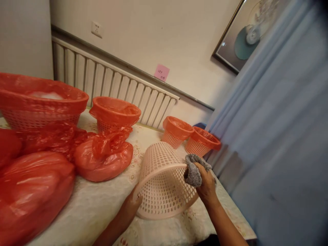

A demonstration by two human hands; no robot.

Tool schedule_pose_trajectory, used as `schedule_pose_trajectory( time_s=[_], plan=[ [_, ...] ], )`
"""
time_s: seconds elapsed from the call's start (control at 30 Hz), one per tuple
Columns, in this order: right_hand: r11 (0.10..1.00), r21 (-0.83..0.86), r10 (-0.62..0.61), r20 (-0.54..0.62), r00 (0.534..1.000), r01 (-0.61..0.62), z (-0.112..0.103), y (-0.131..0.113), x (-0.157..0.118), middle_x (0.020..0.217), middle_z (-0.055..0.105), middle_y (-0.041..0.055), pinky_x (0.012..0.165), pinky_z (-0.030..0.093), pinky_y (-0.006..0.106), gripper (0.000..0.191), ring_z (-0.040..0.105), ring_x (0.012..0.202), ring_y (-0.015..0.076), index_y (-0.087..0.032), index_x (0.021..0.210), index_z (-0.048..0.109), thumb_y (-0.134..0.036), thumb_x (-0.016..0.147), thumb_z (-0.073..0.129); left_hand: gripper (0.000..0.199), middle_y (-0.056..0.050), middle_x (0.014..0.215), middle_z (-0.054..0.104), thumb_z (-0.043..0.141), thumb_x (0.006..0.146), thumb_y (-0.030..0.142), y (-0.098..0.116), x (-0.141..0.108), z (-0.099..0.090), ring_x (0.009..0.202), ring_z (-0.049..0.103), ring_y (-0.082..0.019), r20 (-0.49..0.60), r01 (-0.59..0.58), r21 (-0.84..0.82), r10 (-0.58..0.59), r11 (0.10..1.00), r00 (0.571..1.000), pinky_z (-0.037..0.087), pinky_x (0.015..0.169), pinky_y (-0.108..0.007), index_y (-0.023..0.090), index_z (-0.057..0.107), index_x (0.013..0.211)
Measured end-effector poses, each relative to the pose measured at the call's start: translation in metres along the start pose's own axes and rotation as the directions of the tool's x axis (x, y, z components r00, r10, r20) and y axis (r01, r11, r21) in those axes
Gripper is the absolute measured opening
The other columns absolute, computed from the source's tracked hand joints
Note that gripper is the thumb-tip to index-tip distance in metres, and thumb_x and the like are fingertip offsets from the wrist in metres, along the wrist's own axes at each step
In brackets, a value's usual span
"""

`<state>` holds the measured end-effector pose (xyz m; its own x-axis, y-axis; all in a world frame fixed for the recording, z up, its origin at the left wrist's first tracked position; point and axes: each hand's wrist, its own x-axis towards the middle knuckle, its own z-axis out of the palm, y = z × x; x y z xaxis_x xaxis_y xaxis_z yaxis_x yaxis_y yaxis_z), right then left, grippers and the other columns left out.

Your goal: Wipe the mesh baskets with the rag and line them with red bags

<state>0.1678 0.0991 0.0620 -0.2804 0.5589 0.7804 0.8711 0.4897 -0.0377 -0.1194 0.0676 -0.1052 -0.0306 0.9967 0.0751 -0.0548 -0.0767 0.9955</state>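
Note:
A pale plastic basket (160, 153) with a perforated wall lies tipped on its side on the table, its mouth turned toward me. My left hand (134, 201) grips the rim at the basket's left side; part of the fingers is hidden by the rim. In my right hand (206, 181) is a bunched grey cloth (193, 171), pressed against the upper right of the rim. The inside of the basket shows only its holed wall.
Tied red plastic bags (102, 160) crowd the left of the flower-patterned tablecloth (84, 205). Behind stand a large red-lined basket (41, 106) and several smaller ones (176, 128). A radiator (112, 82) runs along the wall; a blue curtain (269, 130) hangs at right.

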Motion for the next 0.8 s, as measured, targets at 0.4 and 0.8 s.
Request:
schedule_pose_trajectory(
  time_s=[0.4,0.8],
  plan=[
    [0.765,0.384,0.597,-0.120,0.793,-0.517,0.033,0.000,-0.068,0.114,0.066,0.0092,0.096,0.044,0.041,0.052,0.059,0.109,0.0259,-0.018,0.122,0.058,-0.038,0.074,0.059,0.061,-0.017,0.126,0.065,0.061,0.074,0.043,-0.014,-0.001,-0.002,0.122,0.057,-0.032,0.011,0.099,-0.177,-0.098,0.979,0.995,0.046,0.104,-0.047,0.009,0.056,0.124],
    [0.071,0.591,0.944,0.220,0.245,-0.804,0.088,-0.040,-0.146,0.090,0.073,0.0053,0.072,0.053,0.035,0.046,0.067,0.086,0.0253,-0.017,0.096,0.068,-0.049,0.064,0.072,0.064,-0.019,0.114,0.071,0.062,0.073,0.053,-0.022,-0.004,-0.004,0.108,0.066,-0.032,0.056,0.240,-0.206,-0.234,0.948,0.971,0.052,0.096,-0.042,0.007,0.057,0.118]
  ],
)
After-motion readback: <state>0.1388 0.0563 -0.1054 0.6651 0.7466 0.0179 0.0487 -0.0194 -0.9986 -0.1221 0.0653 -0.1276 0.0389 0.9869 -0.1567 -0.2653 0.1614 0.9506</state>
